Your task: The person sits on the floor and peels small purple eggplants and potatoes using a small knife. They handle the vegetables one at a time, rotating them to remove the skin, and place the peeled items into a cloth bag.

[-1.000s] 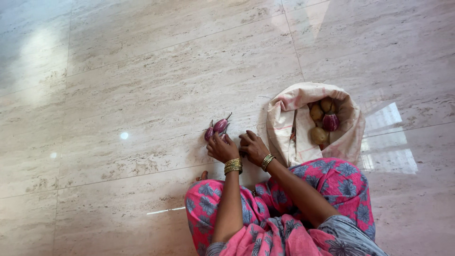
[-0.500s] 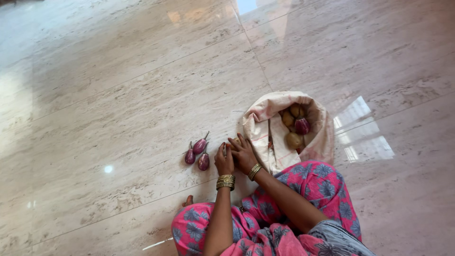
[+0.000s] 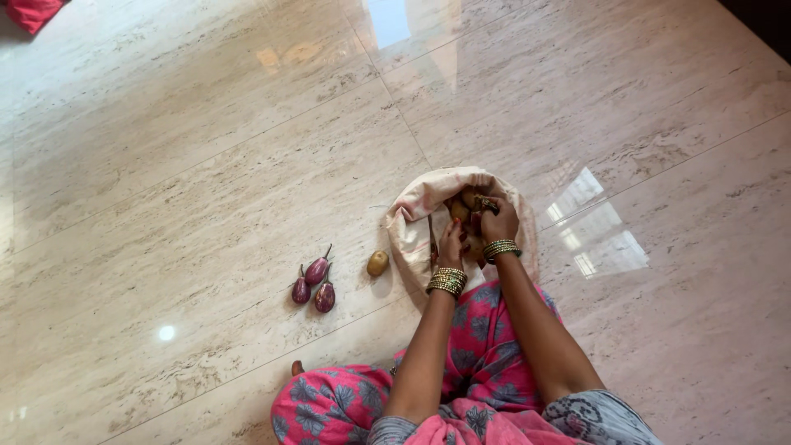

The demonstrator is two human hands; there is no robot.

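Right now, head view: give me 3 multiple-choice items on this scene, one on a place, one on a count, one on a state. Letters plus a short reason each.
1. Where does the lone potato lie?
A. on the floor between the small aubergines and the cloth bag
B. inside the bag
C. on the person's lap

2. How many small purple aubergines lie on the floor?
A. one
B. three
C. six

3. What are the two hands doing?
A. both resting flat on the floor
B. both reaching into the open cloth bag
C. both raised in the air, away from everything

Answers:
1 A: the potato sits on bare floor, right of the aubergines and just left of the cloth bag.
2 B: three lie close together in one cluster.
3 B: the left hand and the right hand are both in the bag's mouth, among the potatoes there.
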